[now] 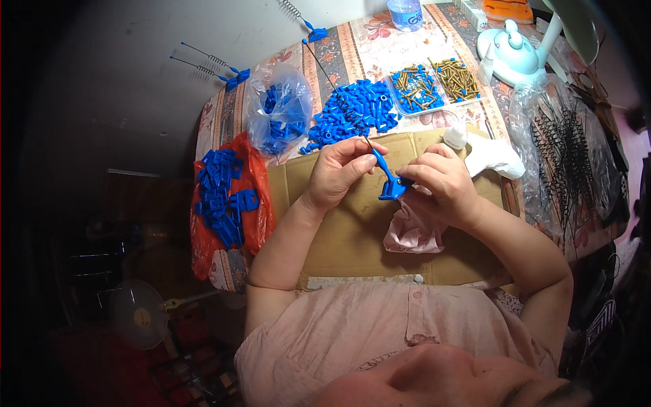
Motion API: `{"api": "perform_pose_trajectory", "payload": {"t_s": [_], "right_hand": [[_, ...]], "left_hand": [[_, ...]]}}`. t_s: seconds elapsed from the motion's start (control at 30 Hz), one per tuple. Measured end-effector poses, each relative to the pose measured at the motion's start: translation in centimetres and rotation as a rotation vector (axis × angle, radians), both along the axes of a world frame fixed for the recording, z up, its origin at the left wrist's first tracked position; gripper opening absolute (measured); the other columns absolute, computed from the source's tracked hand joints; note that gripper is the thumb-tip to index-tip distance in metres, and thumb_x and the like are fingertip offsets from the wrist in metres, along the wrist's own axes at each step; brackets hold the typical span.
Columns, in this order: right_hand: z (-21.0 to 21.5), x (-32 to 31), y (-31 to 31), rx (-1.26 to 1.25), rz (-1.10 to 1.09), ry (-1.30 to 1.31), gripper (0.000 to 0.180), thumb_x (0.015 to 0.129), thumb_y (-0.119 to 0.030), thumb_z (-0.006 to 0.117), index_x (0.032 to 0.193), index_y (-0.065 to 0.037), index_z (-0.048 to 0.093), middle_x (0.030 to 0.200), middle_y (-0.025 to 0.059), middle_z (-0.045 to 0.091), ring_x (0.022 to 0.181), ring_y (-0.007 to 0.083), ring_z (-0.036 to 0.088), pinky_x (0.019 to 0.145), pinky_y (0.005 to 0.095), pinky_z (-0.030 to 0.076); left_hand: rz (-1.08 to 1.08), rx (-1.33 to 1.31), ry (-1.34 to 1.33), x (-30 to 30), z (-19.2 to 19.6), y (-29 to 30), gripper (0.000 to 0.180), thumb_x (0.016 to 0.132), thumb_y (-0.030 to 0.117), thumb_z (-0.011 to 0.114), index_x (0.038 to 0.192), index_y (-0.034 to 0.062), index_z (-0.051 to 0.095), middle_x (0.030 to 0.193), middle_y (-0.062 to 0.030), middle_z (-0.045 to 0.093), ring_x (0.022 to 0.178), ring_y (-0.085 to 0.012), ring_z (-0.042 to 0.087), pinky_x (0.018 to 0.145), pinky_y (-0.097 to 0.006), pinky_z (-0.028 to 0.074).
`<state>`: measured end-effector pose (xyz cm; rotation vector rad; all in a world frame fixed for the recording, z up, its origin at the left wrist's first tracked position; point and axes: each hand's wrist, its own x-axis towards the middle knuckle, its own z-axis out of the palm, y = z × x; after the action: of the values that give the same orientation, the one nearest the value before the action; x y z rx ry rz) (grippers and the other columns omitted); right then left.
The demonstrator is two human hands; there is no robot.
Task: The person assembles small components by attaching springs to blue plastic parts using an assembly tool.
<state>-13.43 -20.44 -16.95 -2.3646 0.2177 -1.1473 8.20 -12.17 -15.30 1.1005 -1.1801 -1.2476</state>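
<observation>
My left hand (339, 169): fingers curled and pressed together around the upper shaft of the blue plastic piece (388, 178), thumb on top, pinching it just below the thin black wire.
My right hand (441, 180): fingertips bunched together at the lower, wider end of the blue plastic piece, pinching it there; whether they also hold something small I cannot tell.
Blue plastic piece: held between both hands in the air, tilted, over the cardboard sheet (352, 237) near me, in the middle of the scene.
Black wire (332, 85): runs from the piece up and to the far left, across the pile of blue caps.
Pink cloth (413, 230): lies on the cardboard just under my right hand.
Pile of blue caps (352, 112): loose on the table, far from my hands, just past the cardboard's far edge.
Clear bag of blue parts (279, 112): left of that pile.
Red bag (254, 220): at the left edge of the table, with flat blue parts (220, 193) heaped on it.
Clear tray (434, 85): far right, two compartments of brass-coloured screws, the left one mixed with blue bits.
Finished antennas (213, 68): several with coiled wire ends, lying at the far left.
Desk lamp (515, 47): pale blue, far right.
Bag of black springs (569, 149): at the right, well apart from my hands.
</observation>
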Motion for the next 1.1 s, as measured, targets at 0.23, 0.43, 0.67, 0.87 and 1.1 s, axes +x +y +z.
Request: {"api": "perform_pose_trajectory", "payload": {"t_s": [0.23,0.43,0.67,0.87,1.1], "right_hand": [[-0.4,-0.2,-0.2,-0.006,0.008,0.028,0.037,0.068,-0.014,0.077,0.102,-0.010,0.064,0.089,0.0040,0.063,0.076,0.0207,0.061,0.074,0.0352,0.045],[0.4,-0.3,0.5,0.170,-0.047,0.059,0.056,0.070,-0.011,0.077,0.121,-0.008,0.056,0.112,0.0122,0.058,0.090,0.0275,0.061,0.076,0.0391,0.048],[0.1,-0.1,0.4,0.178,-0.005,0.012,0.050,0.070,-0.008,0.075,0.117,-0.007,0.057,0.113,0.0144,0.056,0.097,0.0335,0.059,0.079,0.0414,0.049],[0.0,-0.3,0.4,0.094,0.005,0.070,0.039,0.073,-0.012,0.073,0.110,-0.009,0.060,0.106,0.0107,0.059,0.092,0.0301,0.059,0.075,0.0398,0.047],[-0.6,-0.3,0.4,0.026,0.054,0.099,0.027,0.074,-0.011,0.071,0.099,-0.010,0.061,0.093,0.0058,0.059,0.085,0.0261,0.058,0.073,0.0382,0.044]], "left_hand": [[-0.019,-0.004,0.122,0.1,-0.3,-0.1,0.022,0.096,0.013,0.058,0.110,-0.0033,0.063,0.103,-0.0068,0.064,0.086,-0.0100,0.060,0.077,-0.024,0.050],[0.152,-0.156,0.162,1.1,-0.5,-0.6,0.015,0.095,0.009,0.057,0.102,-0.0017,0.064,0.097,-0.0043,0.064,0.082,-0.0089,0.060,0.077,-0.023,0.050],[0.401,-0.540,-0.698,0.0,-0.8,-1.0,0.014,0.077,0.002,0.074,0.080,0.0017,0.061,0.076,-0.0063,0.059,0.068,-0.0166,0.055,0.063,-0.029,0.046],[0.402,-0.566,-0.916,-0.7,-0.1,-0.8,0.020,0.074,0.001,0.074,0.072,0.0036,0.054,0.068,-0.0079,0.055,0.063,-0.0230,0.053,0.058,-0.033,0.044],[0.383,-0.471,-0.834,-0.5,-0.6,-1.2,0.019,0.074,0.002,0.073,0.071,0.0028,0.054,0.068,-0.0087,0.055,0.063,-0.0221,0.054,0.058,-0.032,0.045]]}}
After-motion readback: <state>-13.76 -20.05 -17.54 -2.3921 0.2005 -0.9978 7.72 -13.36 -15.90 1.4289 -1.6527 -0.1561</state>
